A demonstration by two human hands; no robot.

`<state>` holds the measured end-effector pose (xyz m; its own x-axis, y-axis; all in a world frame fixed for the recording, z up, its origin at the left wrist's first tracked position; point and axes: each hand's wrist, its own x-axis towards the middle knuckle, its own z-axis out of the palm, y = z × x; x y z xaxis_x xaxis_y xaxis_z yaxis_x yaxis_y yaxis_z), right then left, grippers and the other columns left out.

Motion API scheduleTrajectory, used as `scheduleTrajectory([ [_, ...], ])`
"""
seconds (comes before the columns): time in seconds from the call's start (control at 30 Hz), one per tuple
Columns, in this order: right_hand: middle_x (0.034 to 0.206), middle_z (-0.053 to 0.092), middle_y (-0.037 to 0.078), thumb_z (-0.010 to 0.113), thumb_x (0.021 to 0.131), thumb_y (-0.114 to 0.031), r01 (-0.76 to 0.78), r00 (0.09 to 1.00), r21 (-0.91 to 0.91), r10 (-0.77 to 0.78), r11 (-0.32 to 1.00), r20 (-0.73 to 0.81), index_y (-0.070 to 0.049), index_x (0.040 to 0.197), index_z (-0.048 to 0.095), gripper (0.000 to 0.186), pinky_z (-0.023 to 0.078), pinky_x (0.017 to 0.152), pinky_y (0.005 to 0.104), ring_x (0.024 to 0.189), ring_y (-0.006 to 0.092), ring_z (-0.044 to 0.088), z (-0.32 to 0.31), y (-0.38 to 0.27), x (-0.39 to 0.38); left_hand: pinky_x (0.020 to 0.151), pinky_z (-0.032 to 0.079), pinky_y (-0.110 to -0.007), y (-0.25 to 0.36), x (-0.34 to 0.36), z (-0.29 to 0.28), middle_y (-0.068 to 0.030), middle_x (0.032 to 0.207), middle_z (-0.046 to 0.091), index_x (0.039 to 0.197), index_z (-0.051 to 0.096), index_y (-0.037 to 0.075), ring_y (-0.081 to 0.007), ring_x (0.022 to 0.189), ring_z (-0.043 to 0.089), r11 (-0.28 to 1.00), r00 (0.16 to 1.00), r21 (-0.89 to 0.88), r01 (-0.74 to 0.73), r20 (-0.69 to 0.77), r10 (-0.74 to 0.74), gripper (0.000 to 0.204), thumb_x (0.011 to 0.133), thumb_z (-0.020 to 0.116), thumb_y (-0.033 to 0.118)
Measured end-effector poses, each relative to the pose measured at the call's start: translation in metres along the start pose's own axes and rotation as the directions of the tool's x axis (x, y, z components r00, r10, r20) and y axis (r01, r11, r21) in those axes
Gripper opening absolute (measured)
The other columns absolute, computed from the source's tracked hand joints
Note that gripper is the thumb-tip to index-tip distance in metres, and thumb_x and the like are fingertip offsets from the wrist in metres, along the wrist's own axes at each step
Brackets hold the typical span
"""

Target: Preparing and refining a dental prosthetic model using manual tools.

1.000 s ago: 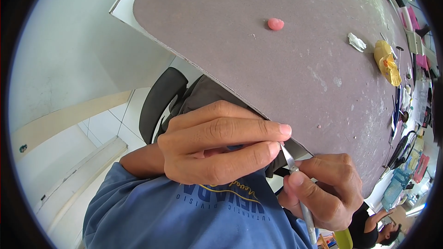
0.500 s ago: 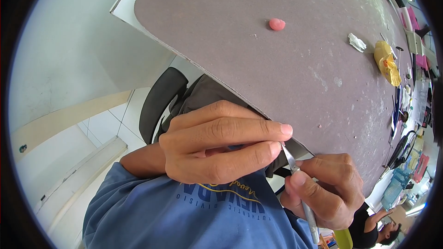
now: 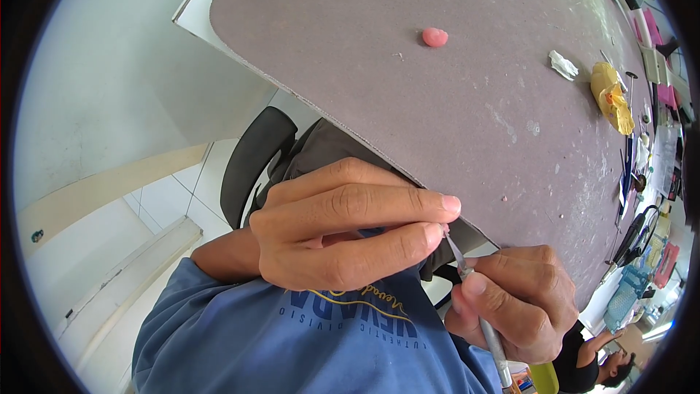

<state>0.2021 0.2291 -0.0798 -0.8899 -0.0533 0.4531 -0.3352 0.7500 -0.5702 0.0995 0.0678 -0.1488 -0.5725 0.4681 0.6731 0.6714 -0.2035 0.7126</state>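
Observation:
My left hand (image 3: 343, 230) is closed in a pinch in front of my blue shirt, just off the table's edge. Between its fingertips a tiny bit of a pink piece (image 3: 445, 228) shows; the fingers hide the rest. My right hand (image 3: 521, 303) grips a craft knife (image 3: 495, 350) with a slim metal handle, thumb and forefinger close behind the blade. The narrow blade points up and left, its tip at or very near the pink piece; whether it touches I cannot tell. A rounded pink lump (image 3: 435, 37) sits by itself on the table.
The grey-brown tabletop (image 3: 379, 87) carries scraps and scratches. Toward its right lie a crumpled white scrap (image 3: 563, 66), a yellow wrapped lump (image 3: 611, 98) and several tools. A blue basket (image 3: 622, 295) stands farther right, near another person (image 3: 594, 357). A dark chair (image 3: 259, 160) is at left.
The knife has turned slightly in my right hand, so its blade looks thinner, and shifted a little downward. A bit more pink shows at my left fingertips. My left hand has barely moved.

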Motion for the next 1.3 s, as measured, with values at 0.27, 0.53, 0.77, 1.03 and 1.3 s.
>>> scheduleTrajectory([
  [0.27, 0.073, 0.064, 0.006, 0.083, 0.069, -0.007, -0.052, 0.998, -0.037, 0.054, 0.998, 0.045, -0.009, 0.091, 0.065, 0.028, 0.046, 0.049, 0.0238, 0.061, 0.0139, 0.06, -0.0032, -0.0026, -0.0006, 0.067, 0.057, -0.028, -0.0011, 0.0003, -0.0028, -0.0165, 0.1, 0.067, 0.102, 0.058, 0.007, -0.016, 0.075, 0.063, 1.0, 1.0, 0.011, -0.007, 0.03, 0.006, 0.024, 0.082, 0.065, -0.004],
  [0.53, 0.075, 0.063, 0.006, 0.084, 0.068, -0.008, -0.007, 0.999, -0.027, 0.008, 1.0, 0.039, -0.01, 0.091, 0.065, 0.03, 0.044, 0.048, 0.0222, 0.062, 0.0133, 0.059, -0.0028, 0.0002, -0.0012, 0.066, 0.056, -0.027, -0.001, 0.0004, -0.0024, -0.0169, 0.101, 0.067, 0.102, 0.058, 0.007, -0.0158, 0.073, 0.062, 1.0, 1.0, 0.012, -0.002, 0.026, 0.002, 0.025, 0.081, 0.067, -0.002],
  [0.77, 0.075, 0.062, 0.005, 0.084, 0.066, -0.008, -0.035, 0.999, -0.044, 0.036, 0.998, 0.018, -0.01, 0.089, 0.066, 0.029, 0.044, 0.047, 0.022, 0.061, 0.0128, 0.058, -0.0007, -0.0013, -0.0019, 0.066, 0.057, -0.029, -0.0024, 0.0007, -0.0023, -0.0176, 0.1, 0.067, 0.102, 0.058, 0.007, -0.0166, 0.072, 0.063, 1.0, 1.0, 0.017, -0.022, 0.022, 0.022, 0.022, 0.082, 0.066, 0.0],
  [1.03, 0.075, 0.062, 0.006, 0.082, 0.068, -0.006, -0.014, 0.998, -0.032, 0.016, 0.999, 0.062, -0.01, 0.091, 0.065, 0.029, 0.045, 0.048, 0.0222, 0.061, 0.0133, 0.058, -0.0024, -0.001, -0.0009, 0.064, 0.056, -0.03, -0.0045, 0.0004, -0.0014, -0.0186, 0.1, 0.067, 0.102, 0.058, 0.006, -0.0175, 0.071, 0.064, 0.999, 0.999, 0.007, -0.043, 0.021, 0.043, 0.024, 0.081, 0.065, -0.004],
  [1.3, 0.074, 0.063, 0.007, 0.082, 0.067, -0.005, -0.046, 0.999, -0.026, 0.046, 0.999, -0.02, -0.009, 0.089, 0.065, 0.028, 0.045, 0.047, 0.0226, 0.061, 0.0138, 0.059, 0.0014, -0.002, -0.0014, 0.062, 0.056, -0.029, -0.0033, 0.0012, -0.0015, -0.0192, 0.099, 0.067, 0.101, 0.058, 0.005, -0.0171, 0.07, 0.063, 0.999, 0.999, 0.001, -0.032, 0.014, 0.032, 0.025, 0.08, 0.067, -0.003],
])
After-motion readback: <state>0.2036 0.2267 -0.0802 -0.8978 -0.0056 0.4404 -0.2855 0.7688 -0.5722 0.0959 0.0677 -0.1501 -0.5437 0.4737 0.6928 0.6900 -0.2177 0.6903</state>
